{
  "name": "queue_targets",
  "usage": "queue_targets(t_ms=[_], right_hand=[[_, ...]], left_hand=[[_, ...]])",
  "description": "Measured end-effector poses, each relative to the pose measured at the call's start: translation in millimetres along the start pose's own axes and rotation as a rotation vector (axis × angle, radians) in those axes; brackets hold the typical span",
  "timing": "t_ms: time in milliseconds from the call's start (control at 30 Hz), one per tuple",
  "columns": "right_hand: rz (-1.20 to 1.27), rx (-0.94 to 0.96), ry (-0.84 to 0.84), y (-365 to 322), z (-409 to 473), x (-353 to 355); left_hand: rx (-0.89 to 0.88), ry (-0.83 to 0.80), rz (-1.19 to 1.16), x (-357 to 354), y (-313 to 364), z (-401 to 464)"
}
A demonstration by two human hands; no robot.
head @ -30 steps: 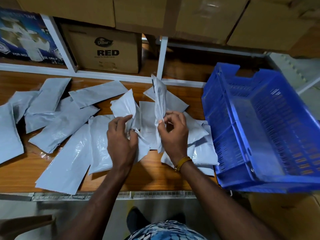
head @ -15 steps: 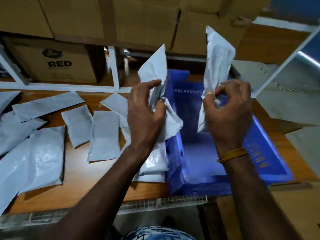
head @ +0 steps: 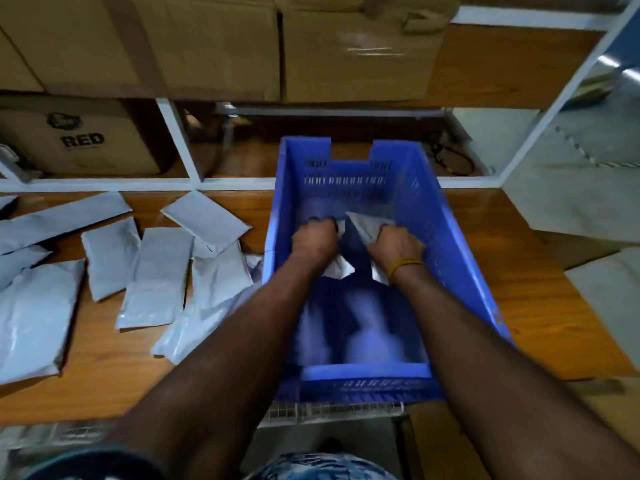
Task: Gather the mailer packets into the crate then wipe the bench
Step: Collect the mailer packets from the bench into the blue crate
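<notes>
- The left hand (head: 314,239) is down inside the blue crate (head: 460,258), fingers curled tight around a grey mailer packet (head: 336,266) whose corner pokes out below the wrist.
- The right hand (head: 396,243), a yellow band (head: 404,264) on its wrist, is clenched on a second packet (head: 363,224) beside it, also within the crate.
- The crate sits on the wooden table (head: 540,296), its near end at the table's front edge.
- More loose packets (head: 156,275) lie spread over the table left of the crate, some overlapping.
- Cardboard boxes (head: 214,46) fill the shelf behind.
</notes>
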State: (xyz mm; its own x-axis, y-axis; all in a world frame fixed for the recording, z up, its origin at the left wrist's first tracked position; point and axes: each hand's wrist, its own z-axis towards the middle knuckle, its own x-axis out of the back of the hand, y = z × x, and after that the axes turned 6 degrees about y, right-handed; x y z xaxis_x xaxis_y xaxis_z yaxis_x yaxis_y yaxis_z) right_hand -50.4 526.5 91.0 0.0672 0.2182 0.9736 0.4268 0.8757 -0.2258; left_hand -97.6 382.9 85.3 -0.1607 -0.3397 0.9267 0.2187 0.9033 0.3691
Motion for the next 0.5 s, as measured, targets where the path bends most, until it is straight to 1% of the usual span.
queue_targets(t_ms=[133,233,333,433,500], right_hand=[[-0.035,0.005,-0.171,9,-1,-29],[-0.040,0.002,-0.270,8,0,-42],[-0.024,0.010,-0.408,8,-1,-51],[0.030,0.012,-0.452,11,6,-58],[0.085,0.020,-0.435,9,14,-54]], left_hand=[[0.062,-0.091,0.101,-29,-10,0],[0.080,-0.168,0.133,-40,-12,-2],[0.103,-0.269,0.149,-45,-11,-3],[0.126,-0.341,0.167,-41,-12,1],[0.132,-0.344,0.137,-28,-7,1]])
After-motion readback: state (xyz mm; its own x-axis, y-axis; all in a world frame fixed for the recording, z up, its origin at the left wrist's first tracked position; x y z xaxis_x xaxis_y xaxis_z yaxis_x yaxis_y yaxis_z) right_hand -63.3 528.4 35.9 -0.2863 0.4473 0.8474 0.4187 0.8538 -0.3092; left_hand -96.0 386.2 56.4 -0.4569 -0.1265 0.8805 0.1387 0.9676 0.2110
